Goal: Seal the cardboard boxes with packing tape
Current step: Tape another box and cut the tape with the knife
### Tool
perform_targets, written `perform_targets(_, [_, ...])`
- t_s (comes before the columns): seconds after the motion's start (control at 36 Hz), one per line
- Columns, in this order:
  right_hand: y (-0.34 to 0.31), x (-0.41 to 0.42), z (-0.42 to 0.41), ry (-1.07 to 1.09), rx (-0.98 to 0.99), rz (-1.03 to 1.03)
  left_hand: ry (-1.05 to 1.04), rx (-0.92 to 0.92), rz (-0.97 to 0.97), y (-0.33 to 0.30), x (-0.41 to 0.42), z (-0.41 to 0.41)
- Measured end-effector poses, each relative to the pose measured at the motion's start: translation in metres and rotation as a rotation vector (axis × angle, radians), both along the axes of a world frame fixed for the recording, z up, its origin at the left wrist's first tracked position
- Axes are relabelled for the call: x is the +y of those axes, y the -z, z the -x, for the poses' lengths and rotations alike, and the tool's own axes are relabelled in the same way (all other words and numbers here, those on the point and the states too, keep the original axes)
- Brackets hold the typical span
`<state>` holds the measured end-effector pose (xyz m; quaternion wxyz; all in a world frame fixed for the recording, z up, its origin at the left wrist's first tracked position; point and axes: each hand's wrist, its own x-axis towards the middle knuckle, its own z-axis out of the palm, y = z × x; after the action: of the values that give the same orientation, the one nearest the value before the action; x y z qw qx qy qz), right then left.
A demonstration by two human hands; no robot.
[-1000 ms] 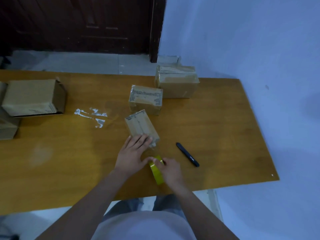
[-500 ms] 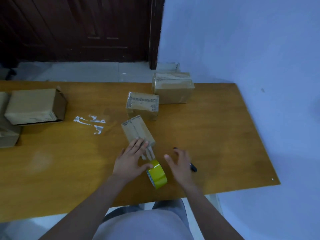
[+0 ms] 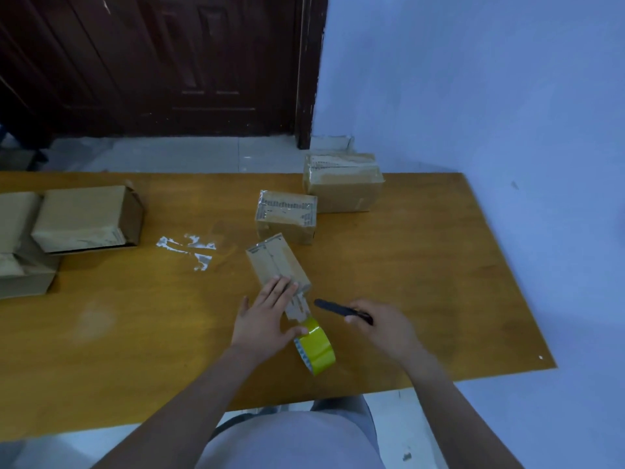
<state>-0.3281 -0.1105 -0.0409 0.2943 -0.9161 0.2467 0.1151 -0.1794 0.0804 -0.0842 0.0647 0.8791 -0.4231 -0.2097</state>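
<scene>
Place: a plain room in a home or small back room, being used as a makeshift packing spot; which of the two cannot be told.
Door: a dark wooden panelled door [image 3: 162, 62] is standing shut at the far side.
Wall: a bare, pale blue painted wall [image 3: 473, 79] is running along the right.
Floor: pale tiles [image 3: 176, 154] are showing beyond the far edge.
Surface: a simple orange-brown wooden board [image 3: 422, 265] is serving as the work area.
Goods: several small cardboard boxes [image 3: 343, 181] are sitting on it, alongside a yellow roll of packing tape [image 3: 316, 346].
</scene>
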Motion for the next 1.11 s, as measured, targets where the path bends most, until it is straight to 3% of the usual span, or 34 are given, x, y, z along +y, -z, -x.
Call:
perform_targets(0.14, [-0.017, 0.02, -0.022, -0.205, 0.035, 0.139, 0.011, -0.027, -0.005, 0.003, 0.002, 0.0])
perform_targets(0.25, [-0.015, 0.028, -0.035, -0.203, 0.058, 0.222, -0.005, -0.019, 0.011, 0.004, 0.003, 0.001])
perform_targets(0.42, [-0.003, 0.014, -0.038, 0.011, 0.169, 0.321, -0.01, -0.001, 0.045, 0.003, 0.003, 0.001])
perform_targets(0.58, [0.04, -0.003, -0.029, 0.274, 0.257, 0.214, -0.011, -0.008, 0.054, 0.005, 0.003, 0.002])
perform_targets(0.67, [0.062, 0.008, -0.027, 0.326, 0.336, 0.336, -0.008, -0.015, 0.04, 0.005, 0.002, 0.001])
perform_targets(0.72, [0.065, 0.021, -0.029, 0.355, 0.241, 0.366, -0.002, -0.024, 0.026, 0.006, 0.003, 0.001])
perform_targets(0.81, [0.058, 0.039, -0.04, 0.41, -0.083, -0.04, -0.003, -0.035, 0.066, 0.009, 0.003, 0.001])
perform_targets(0.86, [0.053, 0.051, -0.049, 0.385, -0.128, -0.339, -0.02, -0.038, 0.124, 0.013, 0.004, 0.001])
perform_targets(0.92, [0.051, 0.06, -0.055, 0.295, -0.064, -0.442, -0.021, -0.038, 0.14, 0.015, 0.005, 0.001])
perform_targets(1.0, [0.052, 0.067, -0.059, 0.334, -0.054, -0.543, 0.003, -0.085, 0.157, 0.019, 0.005, -0.001])
perform_targets(1.11, [0.049, 0.069, -0.056, 0.386, -0.024, -0.625, 0.003, -0.16, 0.381, 0.025, 0.006, -0.008])
